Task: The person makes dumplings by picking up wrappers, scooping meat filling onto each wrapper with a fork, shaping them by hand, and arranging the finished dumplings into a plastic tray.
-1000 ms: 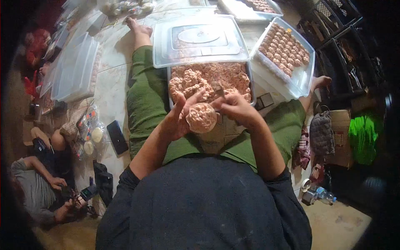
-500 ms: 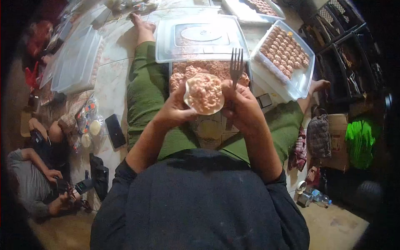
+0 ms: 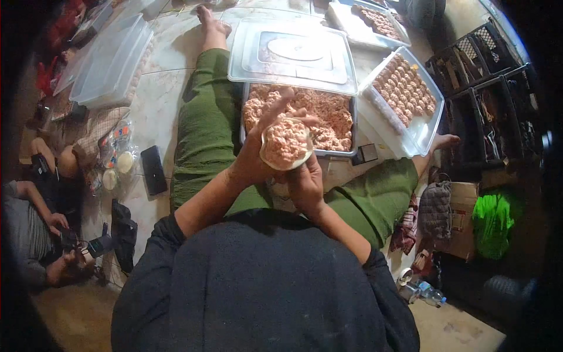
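Note:
A round, pale dumpling wrapper heaped with pink minced filling is held up in front of my body. My left hand cups it from the left, its fingers reaching past the far side. Against the lower right edge of the wrapper, the fingers of my right hand are curled and pressed. Just beyond both hands lies a rectangular tub of minced filling, with a translucent lid over its far end. The fork does not show; my hands or the wrapper may hide it.
At right stands a plastic box with rows of filled dumplings; another tray lies behind it. A translucent container, a black phone and packaged wrappers are at left. A person sits at far left holding a device.
The fork that stood upright in my right hand has gone from view. My right hand has come under the wrapper's right side, and my left fingers have stretched out around it.

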A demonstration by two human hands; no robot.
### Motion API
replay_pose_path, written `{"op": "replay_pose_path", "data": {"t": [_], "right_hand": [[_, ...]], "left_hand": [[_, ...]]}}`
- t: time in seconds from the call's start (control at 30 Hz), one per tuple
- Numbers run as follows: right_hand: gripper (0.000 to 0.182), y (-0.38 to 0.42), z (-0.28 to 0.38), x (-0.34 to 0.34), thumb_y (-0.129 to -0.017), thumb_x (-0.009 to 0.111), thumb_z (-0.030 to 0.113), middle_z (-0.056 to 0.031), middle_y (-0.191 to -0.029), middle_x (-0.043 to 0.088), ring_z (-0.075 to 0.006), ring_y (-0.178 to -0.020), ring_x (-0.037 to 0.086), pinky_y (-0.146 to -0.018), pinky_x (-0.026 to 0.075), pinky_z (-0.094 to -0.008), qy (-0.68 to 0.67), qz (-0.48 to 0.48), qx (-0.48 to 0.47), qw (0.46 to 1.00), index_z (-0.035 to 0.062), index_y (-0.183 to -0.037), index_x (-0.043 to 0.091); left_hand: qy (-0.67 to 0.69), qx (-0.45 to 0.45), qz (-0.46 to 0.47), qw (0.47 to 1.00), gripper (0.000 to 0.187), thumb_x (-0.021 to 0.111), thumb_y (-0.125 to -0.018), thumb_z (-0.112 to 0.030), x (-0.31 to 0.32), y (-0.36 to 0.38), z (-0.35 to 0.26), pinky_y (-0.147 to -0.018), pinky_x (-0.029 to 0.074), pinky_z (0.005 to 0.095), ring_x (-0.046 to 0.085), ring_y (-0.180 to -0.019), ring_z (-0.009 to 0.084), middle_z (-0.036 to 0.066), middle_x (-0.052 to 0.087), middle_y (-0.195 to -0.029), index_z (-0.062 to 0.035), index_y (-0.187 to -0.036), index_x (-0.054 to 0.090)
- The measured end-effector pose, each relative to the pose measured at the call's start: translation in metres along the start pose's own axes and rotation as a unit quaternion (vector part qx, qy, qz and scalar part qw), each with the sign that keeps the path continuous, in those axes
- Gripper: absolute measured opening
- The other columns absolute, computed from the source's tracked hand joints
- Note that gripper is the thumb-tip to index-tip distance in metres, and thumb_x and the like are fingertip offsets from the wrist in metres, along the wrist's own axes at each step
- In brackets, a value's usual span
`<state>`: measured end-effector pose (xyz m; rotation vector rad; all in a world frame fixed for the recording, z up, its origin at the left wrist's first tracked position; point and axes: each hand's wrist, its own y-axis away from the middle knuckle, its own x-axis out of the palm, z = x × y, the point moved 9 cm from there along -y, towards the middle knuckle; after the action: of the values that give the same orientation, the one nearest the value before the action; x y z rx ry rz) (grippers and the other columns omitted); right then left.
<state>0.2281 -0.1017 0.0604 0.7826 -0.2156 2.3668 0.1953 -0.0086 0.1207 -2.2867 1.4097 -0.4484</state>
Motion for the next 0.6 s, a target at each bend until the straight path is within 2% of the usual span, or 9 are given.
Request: {"op": "replay_pose_path", "data": {"t": [0.07, 0.13, 0.17, 0.23, 0.3, 0.4, 0.53, 0.57, 0.6], "right_hand": [[0.036, -0.006, 0.008, -0.003, -0.101, 0.043, 0.015, -0.01, -0.097, 0.066, -0.0165, -0.087, 0.064, -0.073, 0.051, -0.0298, 0.208, 0.046, -0.102, 0.972, 0.0032, -0.135, 0.042], [0.035, -0.008, 0.033, 0.017, -0.1, 0.043, 0.015, -0.0129, -0.092, 0.066, -0.0172, -0.084, 0.065, -0.07, 0.051, -0.0302, 0.451, 0.088, -0.23, 0.858, 0.002, -0.133, 0.043], [0.029, -0.009, 0.046, 0.023, -0.1, 0.041, 0.014, -0.0068, -0.095, 0.063, -0.0135, -0.082, 0.062, -0.069, 0.048, -0.0257, 0.512, 0.061, -0.253, 0.819, -0.0022, -0.122, 0.05], [0.026, -0.013, 0.038, -0.004, -0.1, 0.041, 0.015, -0.0041, -0.086, 0.059, -0.0108, -0.073, 0.056, -0.064, 0.046, -0.0254, 0.418, 0.037, -0.173, 0.891, -0.0022, -0.117, 0.051], [0.025, -0.011, 0.029, -0.019, -0.1, 0.041, 0.017, -0.0006, -0.076, 0.052, -0.0078, -0.063, 0.045, -0.059, 0.04, -0.024, 0.299, 0.01, -0.111, 0.948, -0.0021, -0.11, 0.054], [0.024, -0.002, 0.023, 0.007, -0.1, 0.042, 0.018, -0.0016, -0.076, 0.053, -0.0086, -0.065, 0.048, -0.062, 0.042, -0.0244, 0.335, 0.067, -0.112, 0.933, -0.0017, -0.104, 0.055], [0.021, 0.0, 0.026, 0.026, -0.1, 0.043, 0.017, -0.0041, -0.073, 0.053, -0.0119, -0.065, 0.052, -0.06, 0.044, -0.0273, 0.491, 0.113, -0.286, 0.815, -0.0007, -0.103, 0.055], [0.023, -0.004, 0.016, 0.017, -0.1, 0.042, 0.018, -0.0052, -0.079, 0.056, -0.012, -0.07, 0.054, -0.06, 0.045, -0.0277, 0.462, 0.087, -0.173, 0.866, -0.0009, -0.105, 0.054], [0.024, -0.004, 0.015, 0.013, -0.1, 0.042, 0.019, -0.0052, -0.082, 0.057, -0.0122, -0.072, 0.054, -0.061, 0.046, -0.0277, 0.422, 0.07, -0.135, 0.894, -0.001, -0.107, 0.054]], "left_hand": [[0.1, -0.059, 0.018, 0.993, 0.091, 0.076, -0.076, -0.002, 0.007, 0.005, 0.009, -0.098, 0.048, 0.0353, 0.057, -0.117, 0.0231, 0.011, 0.048, -0.139, -0.0051, -0.148, 0.023], [0.058, -0.027, 0.017, 0.998, 0.084, 0.077, -0.076, -0.003, 0.001, 0.003, 0.004, -0.093, 0.049, 0.0315, 0.061, -0.108, 0.0196, 0.013, 0.047, -0.138, -0.0035, -0.145, 0.03], [0.045, -0.045, 0.008, 0.998, 0.082, 0.077, -0.075, -0.003, -0.005, 0.003, 0.004, -0.092, 0.05, 0.0309, 0.061, -0.106, 0.0186, 0.013, 0.047, -0.138, -0.0028, -0.144, 0.031], [-0.044, -0.066, -0.047, 0.996, 0.088, 0.083, -0.072, -0.011, -0.018, 0.005, 0.01, -0.089, 0.05, 0.0314, 0.062, -0.1, 0.0171, 0.011, 0.064, -0.103, -0.0031, -0.142, 0.031], [-0.092, -0.056, -0.085, 0.991, 0.089, 0.083, -0.072, -0.01, -0.025, 0.008, 0.013, -0.084, 0.05, 0.0282, 0.061, -0.095, 0.0139, 0.009, 0.063, -0.101, -0.0038, -0.143, 0.03], [-0.168, -0.018, -0.091, 0.981, 0.093, 0.084, -0.07, -0.01, -0.023, 0.006, 0.003, -0.079, 0.05, 0.0246, 0.058, -0.088, 0.0111, 0.007, 0.058, -0.101, -0.0024, -0.143, 0.028], [-0.152, -0.036, -0.094, 0.983, 0.093, 0.084, -0.069, -0.011, -0.015, 0.012, 0.007, -0.079, 0.051, 0.0258, 0.058, -0.088, 0.013, 0.007, 0.055, -0.106, 0.0007, -0.141, 0.027], [-0.209, 0.003, -0.117, 0.971, 0.092, 0.083, -0.07, -0.01, -0.019, 0.009, 0.001, -0.078, 0.051, 0.0259, 0.058, -0.087, 0.0129, 0.007, 0.055, -0.105, 0.0001, -0.141, 0.027], [-0.155, -0.017, -0.134, 0.979, 0.095, 0.082, -0.07, -0.01, -0.022, 0.01, 0.006, -0.078, 0.051, 0.0262, 0.058, -0.086, 0.013, 0.008, 0.054, -0.105, -0.0014, -0.143, 0.022]]}}
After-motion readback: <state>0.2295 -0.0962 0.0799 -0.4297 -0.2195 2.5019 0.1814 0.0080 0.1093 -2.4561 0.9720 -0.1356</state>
